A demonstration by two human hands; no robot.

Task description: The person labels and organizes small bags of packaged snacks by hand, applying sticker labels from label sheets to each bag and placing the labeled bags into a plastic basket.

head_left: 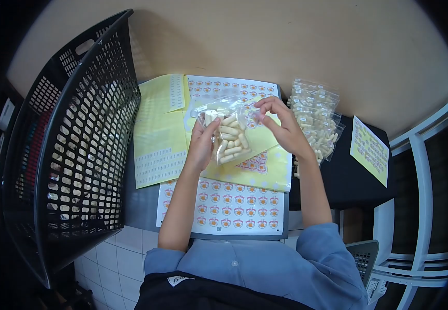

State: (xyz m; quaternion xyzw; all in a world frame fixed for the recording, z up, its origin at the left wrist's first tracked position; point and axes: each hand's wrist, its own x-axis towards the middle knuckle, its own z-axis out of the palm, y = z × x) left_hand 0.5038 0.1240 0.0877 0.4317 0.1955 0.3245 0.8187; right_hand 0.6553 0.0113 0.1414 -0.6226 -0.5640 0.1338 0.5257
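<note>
My left hand (201, 143) grips a clear plastic bag (230, 138) of cream-coloured, finger-shaped sticks by its left side, thumb across the front. Beside the bag's upper right edge is my right hand (285, 127), fingers curled and the thumb close to the index finger. A small pale, see-through patch shows by those fingertips; I cannot tell whether it is held. Under the bag lie yellow sheets (154, 124) with small printed labels. Beneath them, a white sheet (218, 206) carries rows of round orange-and-pink stickers.
A tall black perforated basket (87, 139) stands at the left, pale contents showing through its holes. Several filled bags (314, 116) lie overlapped on a black-covered surface (332, 181) at the right, near another yellow sticker sheet (369, 150). White metal rails (421, 181) stand farther right.
</note>
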